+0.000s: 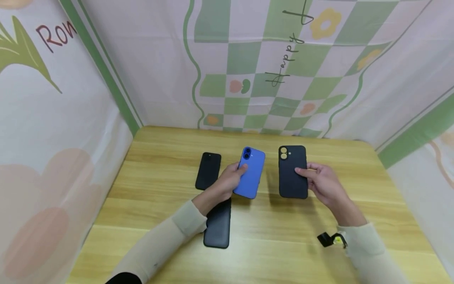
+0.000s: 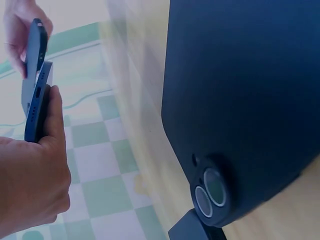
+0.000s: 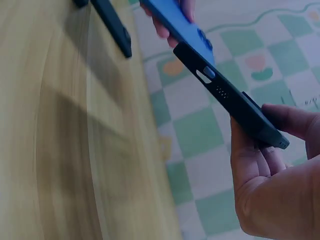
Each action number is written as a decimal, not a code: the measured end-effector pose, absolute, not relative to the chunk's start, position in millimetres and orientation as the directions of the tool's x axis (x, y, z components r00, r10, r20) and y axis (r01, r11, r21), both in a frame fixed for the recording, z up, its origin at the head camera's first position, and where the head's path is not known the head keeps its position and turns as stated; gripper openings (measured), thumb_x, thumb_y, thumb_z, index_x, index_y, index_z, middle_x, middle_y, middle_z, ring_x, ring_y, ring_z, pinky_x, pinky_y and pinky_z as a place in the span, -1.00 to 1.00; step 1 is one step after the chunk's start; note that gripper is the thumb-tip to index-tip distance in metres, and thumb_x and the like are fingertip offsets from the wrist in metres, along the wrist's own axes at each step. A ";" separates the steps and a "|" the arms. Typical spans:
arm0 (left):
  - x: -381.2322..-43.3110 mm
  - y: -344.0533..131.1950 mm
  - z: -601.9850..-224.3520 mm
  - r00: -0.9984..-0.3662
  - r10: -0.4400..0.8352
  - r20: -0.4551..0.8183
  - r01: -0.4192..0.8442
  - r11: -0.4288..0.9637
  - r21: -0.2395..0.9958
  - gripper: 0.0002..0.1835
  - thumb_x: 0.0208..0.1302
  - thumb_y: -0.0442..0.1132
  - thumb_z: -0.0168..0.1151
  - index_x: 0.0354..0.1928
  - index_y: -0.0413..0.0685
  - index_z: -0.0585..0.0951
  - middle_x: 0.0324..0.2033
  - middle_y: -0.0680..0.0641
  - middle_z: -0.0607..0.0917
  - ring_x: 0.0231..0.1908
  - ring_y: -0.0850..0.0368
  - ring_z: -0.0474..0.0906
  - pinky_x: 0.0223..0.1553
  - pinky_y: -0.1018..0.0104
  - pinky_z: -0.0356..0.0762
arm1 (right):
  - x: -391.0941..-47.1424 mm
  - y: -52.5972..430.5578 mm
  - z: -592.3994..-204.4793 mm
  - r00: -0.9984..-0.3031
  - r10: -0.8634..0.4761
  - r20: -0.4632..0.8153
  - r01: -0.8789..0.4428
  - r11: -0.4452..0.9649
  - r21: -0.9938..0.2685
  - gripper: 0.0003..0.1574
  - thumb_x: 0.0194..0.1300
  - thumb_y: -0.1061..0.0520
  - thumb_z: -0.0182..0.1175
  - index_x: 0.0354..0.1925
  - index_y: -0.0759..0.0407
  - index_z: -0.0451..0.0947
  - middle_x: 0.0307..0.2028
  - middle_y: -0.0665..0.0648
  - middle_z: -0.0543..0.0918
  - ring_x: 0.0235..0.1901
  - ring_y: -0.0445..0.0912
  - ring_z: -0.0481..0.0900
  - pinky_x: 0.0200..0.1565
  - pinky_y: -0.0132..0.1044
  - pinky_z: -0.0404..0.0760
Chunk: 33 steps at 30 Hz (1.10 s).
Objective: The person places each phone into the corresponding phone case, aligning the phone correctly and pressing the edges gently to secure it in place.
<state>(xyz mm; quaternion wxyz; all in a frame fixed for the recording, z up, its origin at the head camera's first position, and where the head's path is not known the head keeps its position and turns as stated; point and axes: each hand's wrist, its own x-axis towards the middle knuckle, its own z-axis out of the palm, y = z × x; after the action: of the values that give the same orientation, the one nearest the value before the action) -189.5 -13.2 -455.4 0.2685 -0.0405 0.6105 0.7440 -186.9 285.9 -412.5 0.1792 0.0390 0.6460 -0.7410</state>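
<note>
My left hand point(image 1: 227, 182) holds a blue phone point(image 1: 252, 173) by its left edge, thumb on the back, raised over the table with its two-lens camera at the top. To its right, my right hand point(image 1: 323, 183) pinches a black phone case point(image 1: 293, 173) by its right edge; table colour shows through the camera holes. A gap separates phone and case in the head view. In the right wrist view, the case point(image 3: 225, 92) is seen from its bottom end, with port and speaker holes, and the blue phone point(image 3: 177, 22) lies beyond it.
Two black phone-shaped things lie on the wooden table point(image 1: 159, 189): a smaller one point(image 1: 208, 171) beyond my left wrist, and a larger one point(image 1: 217, 230) partly under my left forearm. A patterned cloth point(image 1: 244, 59) hangs behind the table's far edge.
</note>
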 end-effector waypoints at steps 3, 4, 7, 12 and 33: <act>-184.9 -17.1 -455.2 -0.856 0.349 -0.381 -0.454 -0.156 0.877 -0.40 0.76 0.01 -0.17 0.63 -0.14 0.21 0.27 -0.22 0.62 0.26 -0.15 0.59 0.30 -0.11 0.57 | -183.3 274.4 -410.0 -0.934 -0.229 -0.273 0.307 -0.128 -0.943 -0.90 0.53 0.32 0.25 -0.18 0.22 0.69 -0.17 0.09 0.85 -0.14 -0.11 0.83 -0.07 -0.24 0.80; -183.2 -18.0 -455.2 -0.859 0.345 -0.378 -0.454 -0.172 0.874 -0.39 0.76 0.01 -0.18 0.64 -0.16 0.18 0.33 -0.24 0.57 0.33 -0.18 0.53 0.37 -0.13 0.51 | -182.1 270.7 -409.5 -0.935 -0.231 -0.269 0.304 -0.132 -0.943 -0.90 0.52 0.33 0.24 -0.17 0.22 0.69 -0.17 0.10 0.85 -0.14 -0.09 0.84 -0.07 -0.23 0.80; -177.9 -19.7 -455.0 -0.869 0.329 -0.369 -0.445 -0.198 0.873 -0.33 0.76 0.02 -0.19 0.68 -0.18 0.06 0.54 -0.25 0.34 0.54 -0.21 0.24 0.54 -0.15 0.24 | -179.1 260.1 -409.0 -0.937 -0.238 -0.257 0.294 -0.134 -0.946 -0.91 0.51 0.34 0.25 -0.15 0.24 0.68 -0.17 0.12 0.86 -0.12 -0.07 0.84 -0.06 -0.21 0.80; -170.8 -19.5 -456.8 -0.876 0.332 -0.351 -0.440 -0.248 0.863 -0.31 0.77 0.00 -0.21 0.69 -0.19 -0.04 0.65 -0.22 0.13 0.64 -0.17 -0.04 0.62 -0.11 -0.01 | -176.1 244.6 -408.5 -0.940 -0.235 -0.246 0.280 -0.125 -0.952 -0.91 0.49 0.38 0.26 -0.18 0.26 0.67 -0.21 0.13 0.86 -0.15 -0.07 0.84 -0.08 -0.21 0.80; -155.1 -17.3 -454.9 -0.875 0.405 -0.266 -0.444 -0.453 0.773 -0.37 0.76 0.14 -0.38 0.66 0.02 0.19 0.53 -0.20 0.39 0.55 -0.13 0.27 0.53 -0.11 0.29 | -175.3 183.5 -410.5 -0.923 -0.302 -0.238 0.261 -0.039 -0.964 -0.95 0.47 0.39 0.25 -0.14 0.43 0.56 -0.37 0.12 0.84 -0.30 -0.08 0.85 -0.18 -0.21 0.82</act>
<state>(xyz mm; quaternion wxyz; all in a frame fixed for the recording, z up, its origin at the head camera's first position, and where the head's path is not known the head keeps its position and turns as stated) -155.1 -17.3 -454.9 0.2492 -0.0213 0.4597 0.8521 -175.3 183.5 -410.5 0.1952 -0.0152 0.6650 -0.7207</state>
